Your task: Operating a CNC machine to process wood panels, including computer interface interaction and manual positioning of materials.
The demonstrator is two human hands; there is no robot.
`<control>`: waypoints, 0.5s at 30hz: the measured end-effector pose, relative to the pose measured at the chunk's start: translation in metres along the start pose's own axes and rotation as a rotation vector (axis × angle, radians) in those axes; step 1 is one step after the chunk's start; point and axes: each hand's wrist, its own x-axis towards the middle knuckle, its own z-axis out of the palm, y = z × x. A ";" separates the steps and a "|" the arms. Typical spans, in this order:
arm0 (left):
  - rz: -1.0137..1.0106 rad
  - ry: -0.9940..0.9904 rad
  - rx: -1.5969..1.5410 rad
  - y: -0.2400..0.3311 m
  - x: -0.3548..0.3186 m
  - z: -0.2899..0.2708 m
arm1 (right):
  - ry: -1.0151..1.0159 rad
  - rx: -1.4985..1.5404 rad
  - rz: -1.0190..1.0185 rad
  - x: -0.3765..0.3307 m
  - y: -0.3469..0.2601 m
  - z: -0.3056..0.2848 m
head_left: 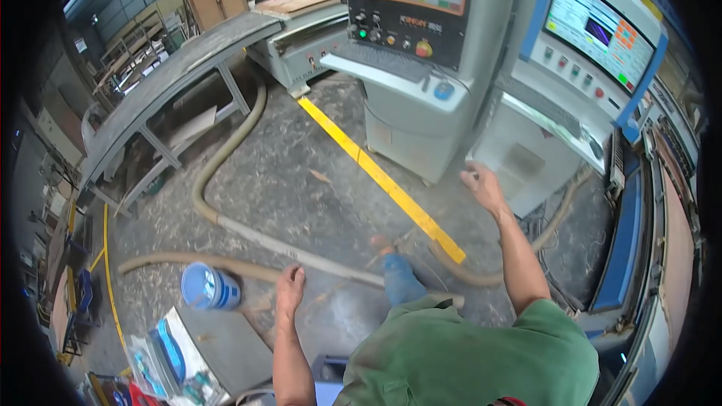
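Tan hose (pixel 252 267) on the floor (pixel 278 165), fingers half curled above it

The tan hose lies beside a blue bucket (pixel 226 293), its near stretch running behind the left hand (pixel 289 291) in this view. A longer pale hose (pixel 252 234) sweeps past just beyond. Both look hollow and bendy: probably light for their bulk, springy rather than fragile, likely slippery where dusty. A full wrap round the tan hose, somewhat in from its end, should suit better than a pinch.

The left hand's fingers are loosely curled, with nothing visible in them; the hand appears raised clear of the hose. The right hand (pixel 485 188) hangs in front of the control cabinet (pixel 519 154), fingers bent inward; whether they pinch something small or touch the cabinet, I cannot tell.
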 end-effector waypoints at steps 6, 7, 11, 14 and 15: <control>0.091 -0.064 0.232 -0.054 0.166 0.015 | 0.381 -0.134 0.019 0.245 0.040 0.059; -0.022 -0.034 0.150 -0.068 0.192 0.016 | 0.403 -0.140 0.052 0.281 0.042 0.063; -0.192 -0.146 -0.062 -0.067 0.298 -0.004 | 0.447 -0.244 0.133 0.316 0.065 0.083; -0.200 -0.189 -0.218 -0.018 0.421 0.022 | 0.436 -0.272 0.240 0.320 0.066 0.096; -0.084 -0.219 -0.120 0.012 0.467 0.036 | 0.420 -0.283 0.290 0.321 0.063 0.096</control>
